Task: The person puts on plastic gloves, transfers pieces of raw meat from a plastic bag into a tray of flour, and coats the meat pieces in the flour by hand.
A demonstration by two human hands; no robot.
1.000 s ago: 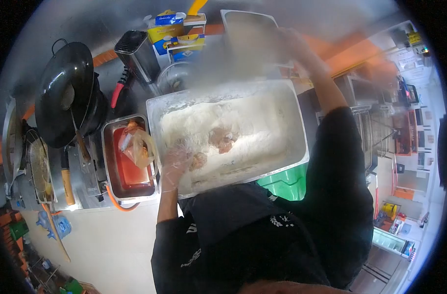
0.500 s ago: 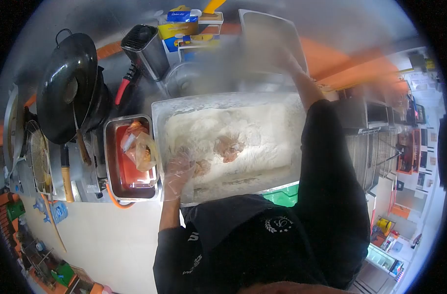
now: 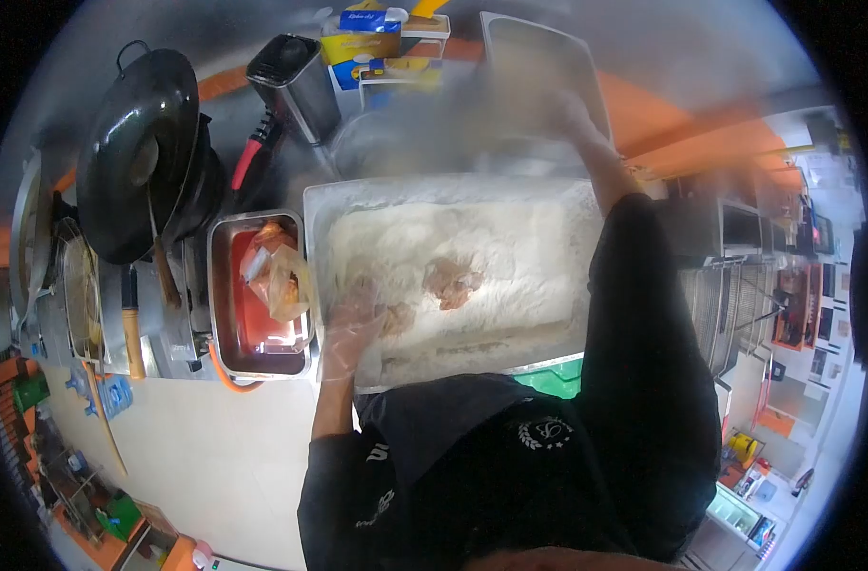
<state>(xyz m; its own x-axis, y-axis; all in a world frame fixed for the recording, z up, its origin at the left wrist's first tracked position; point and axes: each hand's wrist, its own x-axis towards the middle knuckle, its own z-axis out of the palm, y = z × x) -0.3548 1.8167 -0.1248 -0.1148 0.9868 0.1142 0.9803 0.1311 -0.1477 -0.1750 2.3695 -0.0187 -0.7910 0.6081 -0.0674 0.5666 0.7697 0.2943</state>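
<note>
A large metal tray (image 3: pixel 453 192) of white flour (image 3: pixel 529 276) lies in front of me. In the flour sits a reddish piece of raw meat (image 3: pixel 453 283), with a smaller flour-dusted piece (image 3: pixel 397 318) to its left. My left hand (image 3: pixel 354 319), in a clear plastic glove, is at the tray's left side beside the smaller piece; its fingers look loosely stretched, with no grip visible. My right hand (image 3: pixel 569 116) reaches to the back, over a second metal container (image 3: pixel 586 71). A blurry patch on the lens hides its fingers and whatever they touch.
To the left stands a metal pan (image 3: pixel 219 324) with red liquid and a plastic bag (image 3: pixel 286 283) of meat. A black wok (image 3: pixel 120 143) with a ladle, a knife block (image 3: pixel 296 86) and a red-handled tool (image 3: pixel 248 162) are farther back. Boxes (image 3: pixel 362 43) stand behind.
The view has shifted slightly, so the tray and counter items sit a little farther right and higher. Both hands keep about the same places, left at the tray, right at the back container.
</note>
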